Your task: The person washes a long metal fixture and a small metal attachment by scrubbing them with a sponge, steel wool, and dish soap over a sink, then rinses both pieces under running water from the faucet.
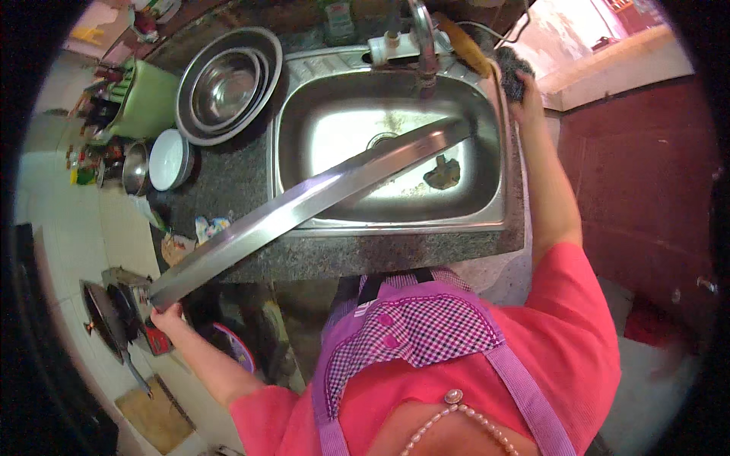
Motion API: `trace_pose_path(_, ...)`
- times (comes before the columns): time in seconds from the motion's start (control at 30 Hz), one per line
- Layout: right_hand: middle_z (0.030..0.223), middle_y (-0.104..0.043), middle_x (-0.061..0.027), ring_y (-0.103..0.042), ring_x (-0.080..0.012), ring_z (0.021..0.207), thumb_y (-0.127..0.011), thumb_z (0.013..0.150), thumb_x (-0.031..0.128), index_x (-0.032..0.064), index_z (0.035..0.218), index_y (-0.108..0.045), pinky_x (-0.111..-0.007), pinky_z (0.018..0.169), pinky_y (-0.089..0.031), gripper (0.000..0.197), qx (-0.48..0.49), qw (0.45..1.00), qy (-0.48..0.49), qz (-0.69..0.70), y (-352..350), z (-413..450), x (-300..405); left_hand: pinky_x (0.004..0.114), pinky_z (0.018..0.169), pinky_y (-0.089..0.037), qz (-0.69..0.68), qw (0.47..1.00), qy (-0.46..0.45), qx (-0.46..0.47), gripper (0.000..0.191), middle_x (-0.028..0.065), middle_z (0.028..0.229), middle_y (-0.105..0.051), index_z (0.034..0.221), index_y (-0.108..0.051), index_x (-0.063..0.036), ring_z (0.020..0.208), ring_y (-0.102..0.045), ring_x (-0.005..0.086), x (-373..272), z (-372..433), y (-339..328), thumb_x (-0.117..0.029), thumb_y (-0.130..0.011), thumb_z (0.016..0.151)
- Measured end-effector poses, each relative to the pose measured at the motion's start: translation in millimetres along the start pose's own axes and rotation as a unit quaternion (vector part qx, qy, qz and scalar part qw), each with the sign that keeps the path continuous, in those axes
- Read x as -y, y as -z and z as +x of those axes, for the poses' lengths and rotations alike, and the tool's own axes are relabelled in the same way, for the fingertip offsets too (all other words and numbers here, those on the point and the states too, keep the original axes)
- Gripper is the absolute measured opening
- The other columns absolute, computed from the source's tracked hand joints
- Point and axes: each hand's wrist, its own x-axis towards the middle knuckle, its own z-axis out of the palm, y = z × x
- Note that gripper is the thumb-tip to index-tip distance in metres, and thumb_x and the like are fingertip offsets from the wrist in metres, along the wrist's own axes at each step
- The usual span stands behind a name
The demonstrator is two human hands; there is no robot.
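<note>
A long, shiny metal strip [308, 202] lies slantwise over the sink's front rim. Its far end reaches down into the stainless steel sink [388, 223]. Its near end, beyond the left side of the counter, is in the grip of my left hand [168, 319]. My right hand [529, 97] grasps a dark scouring pad [511, 74] at the sink's back right corner. Inside the basin, below the strip, rests a small dark object [443, 173] that I cannot identify. The metal faucet [423, 45] rises behind the basin, and the strip partly covers the drain [381, 140].
Nested metal bowls [191, 122] and a white bowl [167, 159] stand left on the stone counter [365, 253]. Behind the sink are a white container [399, 48] and a yellow-brown elongated thing [465, 45]. A dark pan [102, 319] sits lower left; a reddish door [633, 171] is at right.
</note>
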Motion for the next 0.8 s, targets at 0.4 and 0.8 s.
trace_pose_path(0.4,0.102,-0.059,-0.0164,-0.056,-0.0233,0.090,-0.058,0.079,0.035,0.0003,0.111,-0.051,-0.033,0.078,-0.043,0.047,-0.029,0.926,0.026,-0.376,-52,80,5,0.053,0.095,-0.026,-0.186,0.954,-0.051,0.232,0.047,0.0138,0.128,-0.037,0.122,-0.040,-0.0036,0.117,-0.034,0.0323,-10,-80,-12,-0.025,-0.042,0.080)
trace_pose_path(0.8,0.103,-0.051,-0.0173,-0.051,-0.0320,0.097,-0.057,0.070,0.015,0.0085,0.103,-0.050,-0.041,0.080,-0.045,0.035,0.456,0.614,0.020,-0.644,-85,-166,-40,0.053,0.096,-0.024,-0.171,0.980,-0.027,0.098,0.047,0.0151,0.129,-0.037,0.119,-0.041,-0.0013,0.119,-0.033,0.0323,-28,-61,-15,-0.018,-0.037,0.075)
